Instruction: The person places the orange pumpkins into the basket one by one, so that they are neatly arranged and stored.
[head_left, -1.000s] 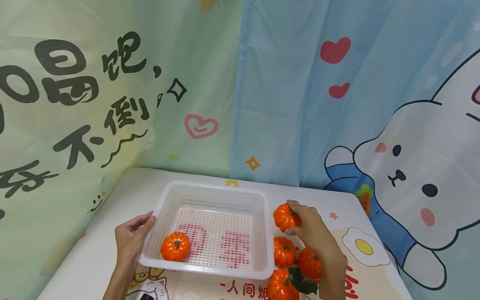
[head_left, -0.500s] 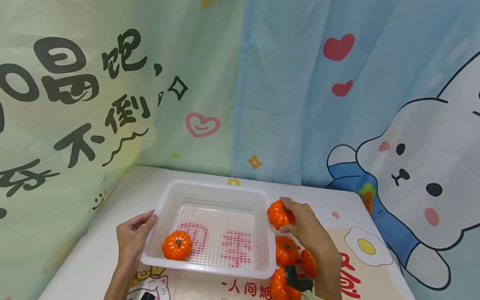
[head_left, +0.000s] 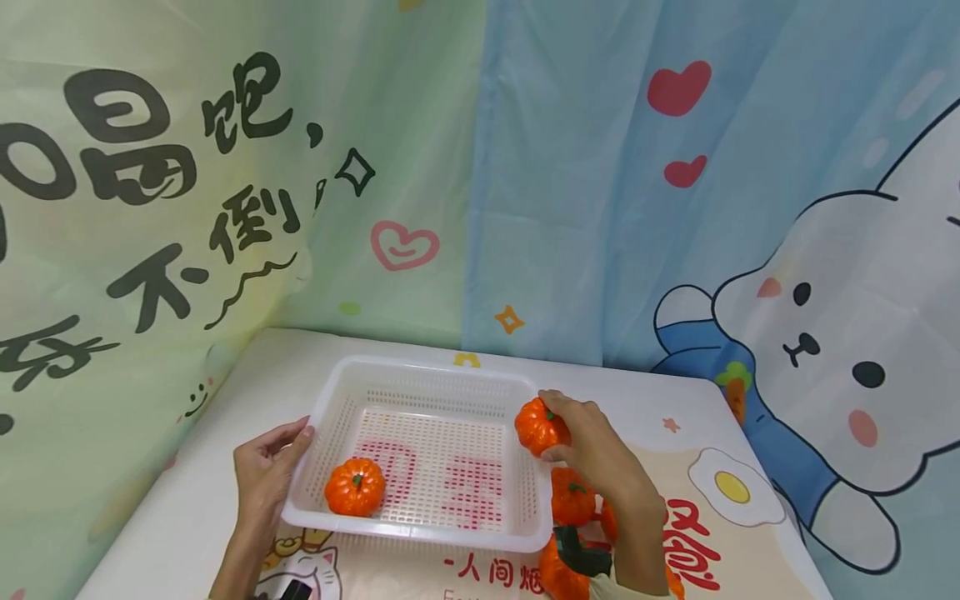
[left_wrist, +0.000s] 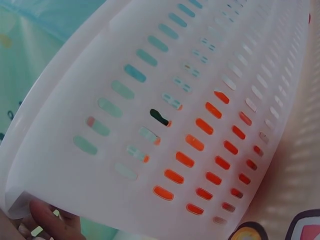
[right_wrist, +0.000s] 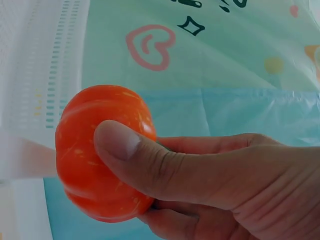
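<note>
In the head view my left hand (head_left: 262, 475) grips the left rim of a white plastic basket (head_left: 420, 532). The left wrist view has the basket's slotted wall (left_wrist: 135, 100) up close, with orange showing through the slots. One small orange pumpkin (head_left: 356, 487) sits inside, at the front left. My right hand (head_left: 603, 454) holds another small pumpkin (head_left: 538, 427) over the basket's right rim. In the right wrist view, the thumb lies across that pumpkin (right_wrist: 77, 160); some fingers are hidden behind it.
Several more pumpkins (head_left: 572, 498) lie right of the basket, partly covered by the right arm and a dark wrist strap (head_left: 579, 553). The white table (head_left: 285, 371) has a printed mat (head_left: 487, 575). A patterned curtain (head_left: 547, 208) stands behind it.
My right hand has carried its pumpkin leftward, from beside the basket to above its right rim. The left hand keeps its grip, and the basket has stayed in place.
</note>
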